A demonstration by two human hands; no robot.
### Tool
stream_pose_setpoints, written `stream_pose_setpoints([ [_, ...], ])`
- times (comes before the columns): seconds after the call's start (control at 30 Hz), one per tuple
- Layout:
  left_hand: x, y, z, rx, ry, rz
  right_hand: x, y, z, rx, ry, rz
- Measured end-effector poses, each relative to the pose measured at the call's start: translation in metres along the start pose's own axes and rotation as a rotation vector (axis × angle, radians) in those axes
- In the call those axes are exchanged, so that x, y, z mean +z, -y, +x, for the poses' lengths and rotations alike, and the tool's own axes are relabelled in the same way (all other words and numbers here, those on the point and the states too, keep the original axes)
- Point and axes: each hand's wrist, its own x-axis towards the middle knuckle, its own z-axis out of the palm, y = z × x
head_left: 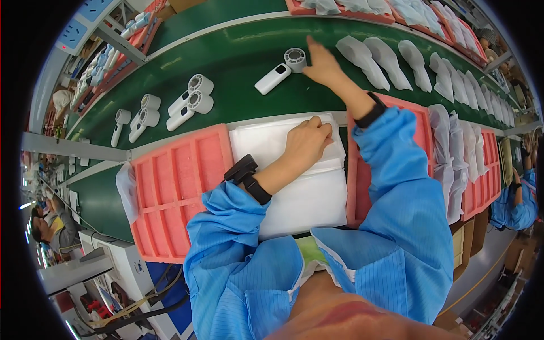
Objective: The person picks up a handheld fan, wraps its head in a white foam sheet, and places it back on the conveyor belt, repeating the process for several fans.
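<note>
My left hand (306, 143) rests on a stack of flat white bags (303, 201) in front of me. Its fingers are bent and closed at the top bag near the stack's far edge. Beyond the stack, my right hand (324, 63) reaches over the green belt with fingers apart, slightly blurred. It is just right of the round head of a white handheld fan (273, 79) and holds nothing that I can see. Farther left on the belt lie more white handheld fans (182, 118), in small groups.
Pink compartment trays flank the stack, one at left (170, 187) and one at right (420, 136). Wrapped fans (362, 59) line the green belt (243, 68) to the right. Filled pink trays (340, 8) stand along the far side. A co-worker (514, 198) is at far right.
</note>
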Motion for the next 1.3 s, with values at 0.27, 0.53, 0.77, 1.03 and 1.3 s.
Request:
stream_pose_setpoints([
  [0.27,-0.01,0.012,0.01,-0.119,0.112,-0.274,-0.001,0.0,0.024,0.195,0.359,0.493],
  [0.53,-0.073,0.033,0.02,-0.273,0.08,-0.749,-0.149,0.036,-0.042,0.018,-0.103,0.73],
  [0.77,-0.125,0.01,0.02,-0.331,-0.027,-0.984,-0.184,0.034,-0.08,-0.362,-0.265,0.77],
  [1.03,-0.138,-0.008,0.014,-0.287,-0.386,-1.116,-0.131,0.082,-0.077,-0.704,-0.118,0.556],
  [1.3,-0.135,-0.003,0.014,-0.139,-0.5,-1.141,-0.117,0.099,-0.09,-0.572,-0.075,0.349],
])
